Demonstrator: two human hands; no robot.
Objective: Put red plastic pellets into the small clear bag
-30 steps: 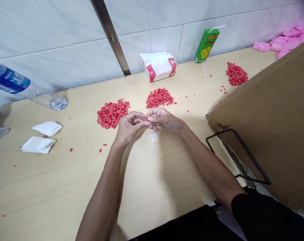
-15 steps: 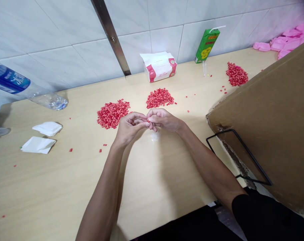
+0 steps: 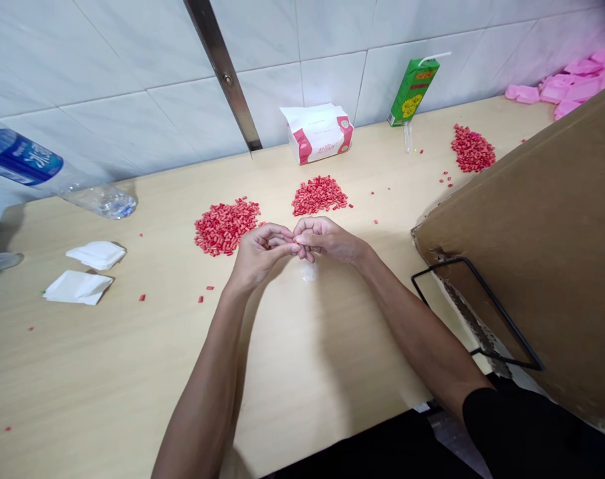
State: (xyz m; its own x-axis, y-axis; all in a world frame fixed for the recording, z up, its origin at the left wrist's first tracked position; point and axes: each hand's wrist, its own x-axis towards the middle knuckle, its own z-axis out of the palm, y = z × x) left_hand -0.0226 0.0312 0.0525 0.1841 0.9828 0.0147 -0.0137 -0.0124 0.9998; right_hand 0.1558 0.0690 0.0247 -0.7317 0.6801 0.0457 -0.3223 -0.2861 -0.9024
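We see the left hand [image 3: 257, 259] and right hand [image 3: 332, 241] meeting at the fingertips above a pale table [image 3: 108, 372], fingers curled, pinching a small red piece [image 3: 296, 241] between them. Both forearms [image 3: 210, 366] slant inward from the near side. Beyond the hands we find a left pile [image 3: 224, 227] and a middle pile [image 3: 317, 195] of red pieces, then a tissue pack [image 3: 320, 135]; a cardboard box [image 3: 532, 253] is at our right.

Bottle [image 3: 20, 158] left, box [image 3: 546, 233] right (piles [image 3: 226, 227] between)
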